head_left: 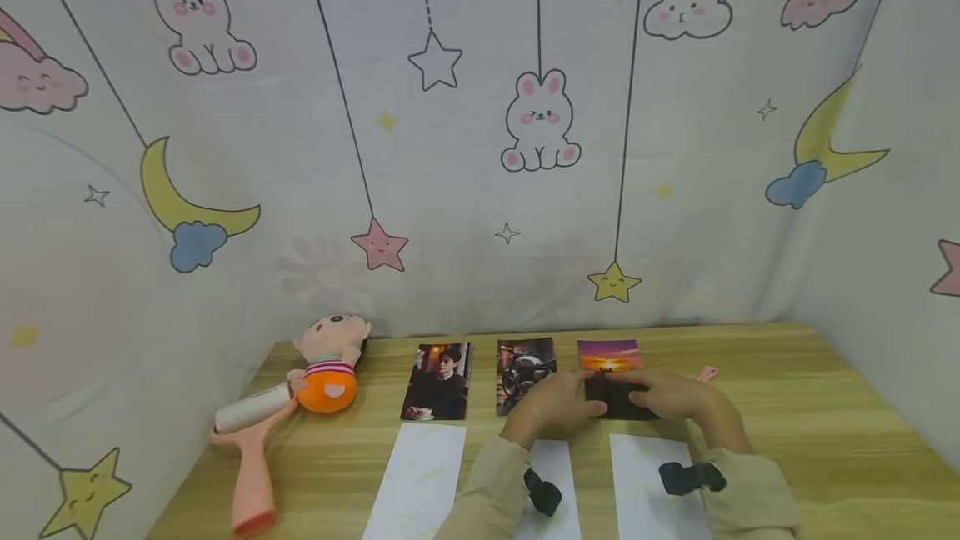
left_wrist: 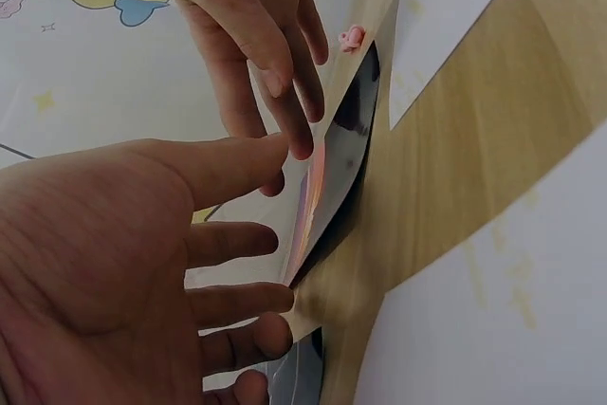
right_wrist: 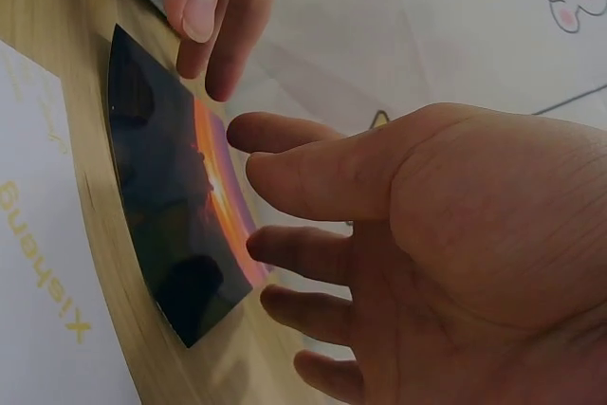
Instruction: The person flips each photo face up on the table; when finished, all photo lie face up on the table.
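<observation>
A sunset photo (head_left: pixel 609 357) lies on the table below both hands, its edges slightly curved up in the right wrist view. My left hand (head_left: pixel 553 402) is over its left side, fingers extended and apart, and partly covers the motorcycle photo (head_left: pixel 523 357). Over the right side is my right hand (head_left: pixel 681 397), its fingers loosely straight. Neither hand grips the photo (right_wrist: pixel 175 196); whether fingertips touch its edge I cannot tell. Further left lies a photo of a person (head_left: pixel 431 390) in dark clothes.
White sheets with faint yellow marks lie in front of the photos: left (head_left: pixel 420 465), middle (head_left: pixel 557 473) and right (head_left: pixel 648 473). At the left are a pink-handled roller (head_left: pixel 253 473) and a plush doll (head_left: pixel 330 382). A small pink item (head_left: pixel 707 373) sits behind my right hand.
</observation>
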A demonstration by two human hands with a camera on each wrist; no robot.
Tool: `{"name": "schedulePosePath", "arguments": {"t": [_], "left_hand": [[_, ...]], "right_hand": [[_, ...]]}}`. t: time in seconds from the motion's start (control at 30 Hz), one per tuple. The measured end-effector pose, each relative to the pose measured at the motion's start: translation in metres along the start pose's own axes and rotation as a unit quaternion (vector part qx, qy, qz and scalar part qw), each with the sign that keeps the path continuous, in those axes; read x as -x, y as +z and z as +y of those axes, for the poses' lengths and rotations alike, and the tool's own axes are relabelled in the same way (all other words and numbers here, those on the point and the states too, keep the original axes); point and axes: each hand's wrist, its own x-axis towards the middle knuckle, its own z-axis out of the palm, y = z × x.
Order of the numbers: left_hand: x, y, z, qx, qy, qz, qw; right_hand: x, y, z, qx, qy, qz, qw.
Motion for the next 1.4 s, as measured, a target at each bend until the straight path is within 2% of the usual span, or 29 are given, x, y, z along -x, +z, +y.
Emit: {"name": "schedulePosePath", "arguments": {"t": [0.13, 0.37, 0.5, 0.7, 0.9, 1.0, 1.13, 1.4], "left_hand": [[0.007, -0.002, -0.003, 0.013, 0.009, -0.002, 0.9999], [0.025, -0.017, -0.006, 0.021, 0.026, -0.002, 0.9994], [0.034, -0.031, -0.012, 0.006, 0.034, 0.006, 0.9994], [0.049, -0.056, -0.020, -0.007, 0.049, 0.014, 0.9987], [0.073, -0.075, -0.031, 0.006, 0.022, 0.022, 0.9995], [0.086, -0.081, -0.040, 0.006, 0.010, 0.036, 0.9993], [0.100, -0.085, -0.052, 0.009, 0.013, 0.050, 0.9986], [0.124, -0.092, -0.069, 0.000, 0.005, 0.062, 0.9980]], "right_hand": [[0.003, 0.004, -0.006, -0.009, 0.003, 0.002, 1.0000], [0.000, 0.007, -0.018, -0.013, -0.106, 0.017, 0.9941], [0.000, 0.009, -0.032, 0.010, -0.130, 0.021, 0.9912], [-0.002, 0.012, -0.051, 0.005, -0.126, 0.033, 0.9914], [-0.010, 0.022, -0.070, 0.011, -0.129, 0.034, 0.9910], [-0.011, 0.028, -0.078, 0.003, -0.136, 0.024, 0.9904], [-0.013, 0.037, -0.087, -0.008, -0.135, 0.005, 0.9908], [-0.020, 0.058, -0.107, -0.021, -0.142, -0.022, 0.9895]]}}
